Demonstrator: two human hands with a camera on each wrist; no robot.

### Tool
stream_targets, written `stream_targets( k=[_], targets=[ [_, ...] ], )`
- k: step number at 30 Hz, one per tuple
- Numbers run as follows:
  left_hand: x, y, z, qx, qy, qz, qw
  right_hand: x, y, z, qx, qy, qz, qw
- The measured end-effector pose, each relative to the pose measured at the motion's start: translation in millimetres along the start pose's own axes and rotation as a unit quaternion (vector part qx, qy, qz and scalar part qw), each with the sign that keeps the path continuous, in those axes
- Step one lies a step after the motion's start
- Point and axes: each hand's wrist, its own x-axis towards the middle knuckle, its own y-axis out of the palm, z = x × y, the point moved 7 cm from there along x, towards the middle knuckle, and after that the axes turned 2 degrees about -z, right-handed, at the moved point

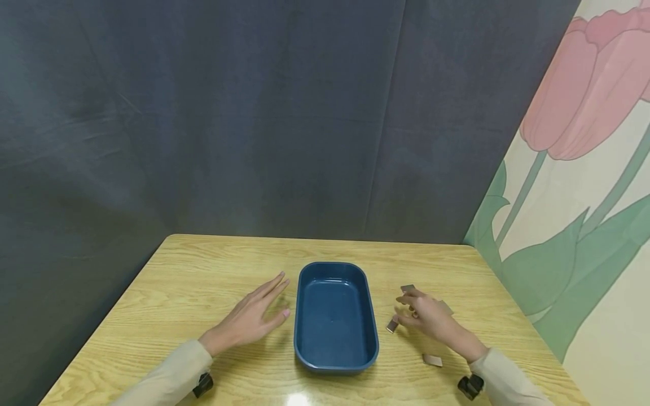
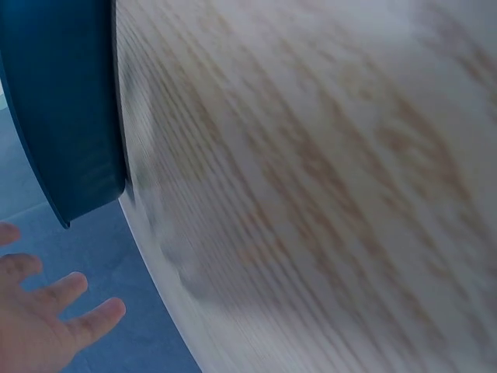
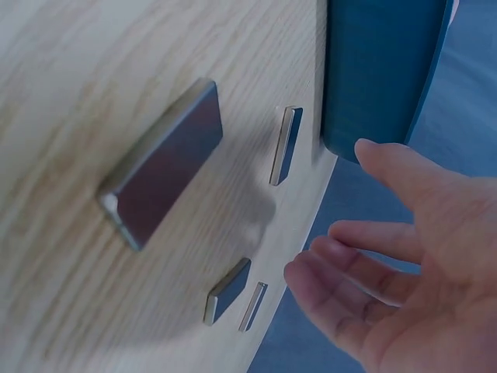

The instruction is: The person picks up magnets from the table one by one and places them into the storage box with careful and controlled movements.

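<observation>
A deep blue rectangular tray [image 1: 336,367] with rounded corners stands on the wooden table, and nothing lies inside it. To its left my left hand [image 1: 250,317] hovers, fingers stretched toward the tray and holding nothing. On the other side, my right hand [image 1: 431,318] is above several small flat metallic blocks, its fingers loosely bent and nothing between them. One block [image 1: 433,360] lies nearest the front, another [image 1: 392,326] close to the tray, and a third [image 1: 408,288] beyond the fingers. In the right wrist view a large shiny block [image 3: 167,167] lies closest to the camera.
The pale wood-grain table [image 1: 213,265] ends at a dark grey-blue curtain [image 1: 264,124] behind and on the left. A wall painted with pink tulips [image 1: 584,101] borders the right side. Dark wrist cameras [image 1: 471,386] sit at both cuffs.
</observation>
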Motion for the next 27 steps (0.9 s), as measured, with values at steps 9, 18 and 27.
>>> stream_targets(
  k=[9,18,27],
  targets=[
    [0.6,2.3,-2.5,0.006,0.012,0.0,0.9999,-0.6,7.5,1.1,-0.003,-0.019,0.002,1.0],
    [1.2,5.1,-6.1,-0.006,0.015,0.015,0.9998,-2.2,10.0,4.4,-0.003,-0.006,0.022,1.0],
    [1.3,8.6,-8.8,-0.021,0.019,0.029,0.9992,-4.2,15.8,2.2,0.024,0.017,0.038,0.999]
  ],
)
